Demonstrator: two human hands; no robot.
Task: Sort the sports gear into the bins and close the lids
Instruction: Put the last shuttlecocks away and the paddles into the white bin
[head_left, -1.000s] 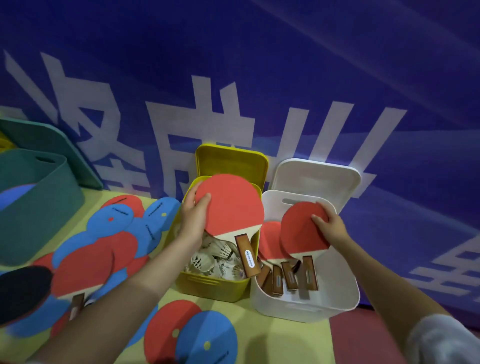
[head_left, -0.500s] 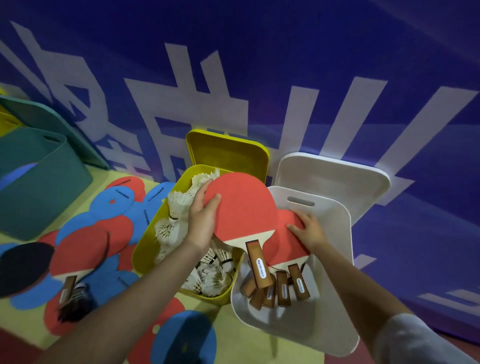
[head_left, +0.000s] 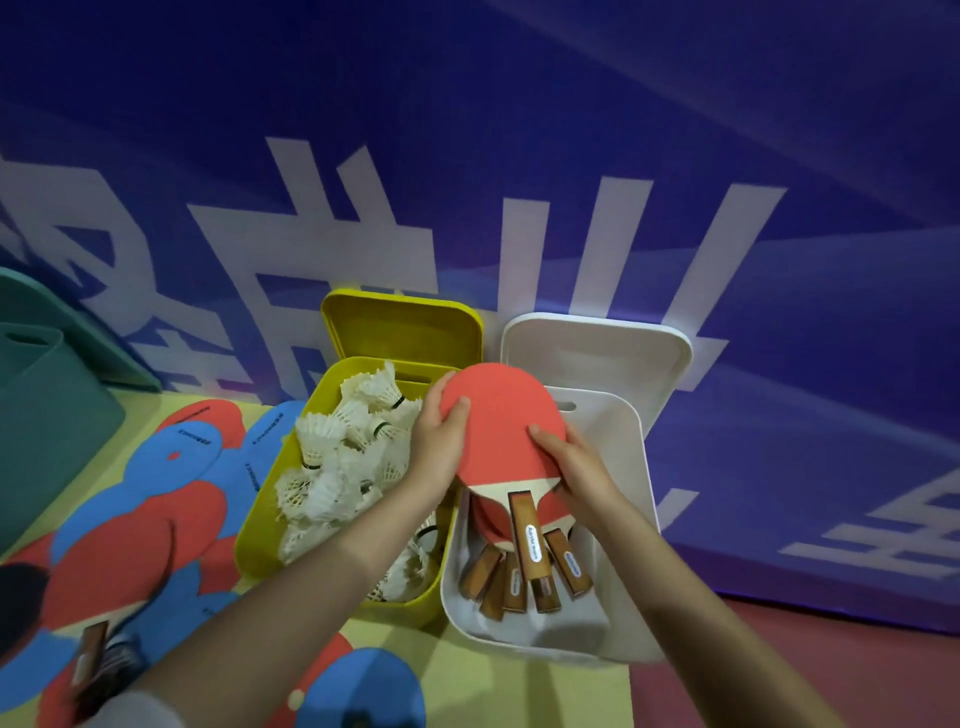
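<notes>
The left hand (head_left: 441, 447) grips the red paddle (head_left: 506, 423) at its left edge, thumb on the face, fingers curled behind. The right hand (head_left: 574, 467) holds the lower right edge likewise, thumb on top. This two-sided hold probably keeps the paddle level over the white bin (head_left: 631, 519), centre frame, above the stacked paddles (head_left: 519, 566). The shuttlecocks (head_left: 343, 467) fill the yellow bin (head_left: 260, 535) alongside. Both lids lean open behind.

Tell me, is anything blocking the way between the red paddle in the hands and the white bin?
Nothing visible blocks it. The red paddle, held by the left hand and right hand, is right over the white bin, whose lid stands open. Only other paddles lie inside.
</notes>
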